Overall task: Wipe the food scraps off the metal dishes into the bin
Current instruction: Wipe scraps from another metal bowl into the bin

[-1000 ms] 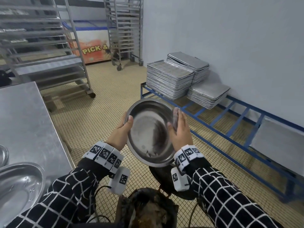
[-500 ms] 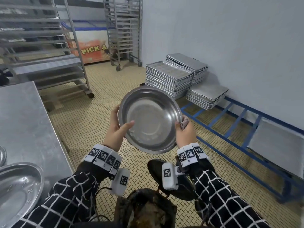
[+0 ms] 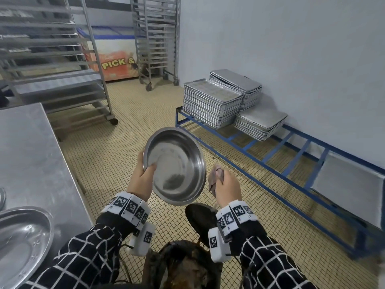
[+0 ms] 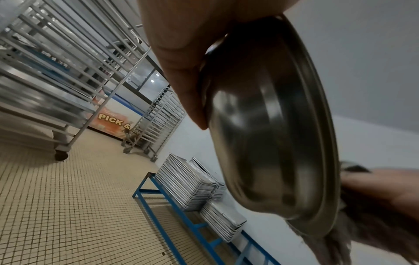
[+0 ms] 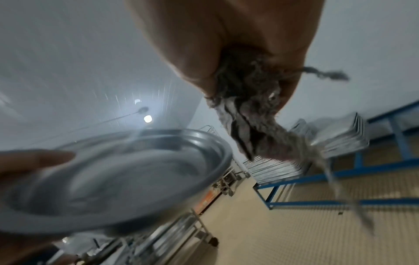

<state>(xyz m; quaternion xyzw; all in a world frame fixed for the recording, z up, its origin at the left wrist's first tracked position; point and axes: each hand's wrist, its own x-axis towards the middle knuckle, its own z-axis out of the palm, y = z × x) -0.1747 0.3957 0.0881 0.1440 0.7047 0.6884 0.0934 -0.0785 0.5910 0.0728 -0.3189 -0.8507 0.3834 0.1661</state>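
I hold the dish (image 3: 176, 165) tilted on edge in my left hand (image 3: 143, 178), thumb hooked inside the rim and fingers (image 4: 181, 75) spread on its back; it hangs above and just beyond the bin (image 3: 183, 265). My right hand (image 3: 226, 186) is balled around the rag (image 3: 215, 176), just right of the dish and not touching it. With only one hand on a slick rim, I judge the dish could twist out and drop on the tiles, and a wipe made this far forward could fling scraps past the bin. A dark smear sits low in the dish; whether it is food or reflection I cannot tell. The bin is cut off at the frame's bottom and its contents are murky. The right wrist view blurs the dish.
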